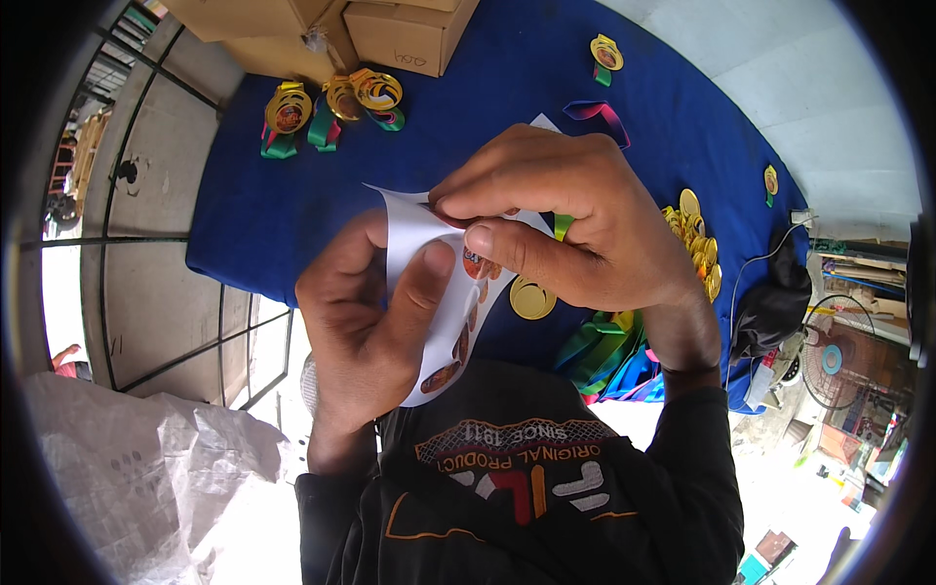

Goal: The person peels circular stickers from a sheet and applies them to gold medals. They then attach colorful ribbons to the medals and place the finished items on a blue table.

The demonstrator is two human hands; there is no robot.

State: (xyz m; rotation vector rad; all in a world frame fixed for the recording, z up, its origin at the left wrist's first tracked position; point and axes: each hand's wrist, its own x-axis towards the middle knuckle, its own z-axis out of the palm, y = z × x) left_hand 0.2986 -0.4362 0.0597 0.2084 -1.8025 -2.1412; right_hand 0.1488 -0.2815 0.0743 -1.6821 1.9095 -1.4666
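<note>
Left hand grips curled sheet before the shirt; right hand pinches its upper part, near stickers; medal beyond, on worktop. Possible fault: tighter bending could crease sheet, lift stickers crooked

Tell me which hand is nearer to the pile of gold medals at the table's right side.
Right. The right hand is just left of the pile of gold medals in the picture; the left hand is farther left, holding the white sticker sheet.
</note>
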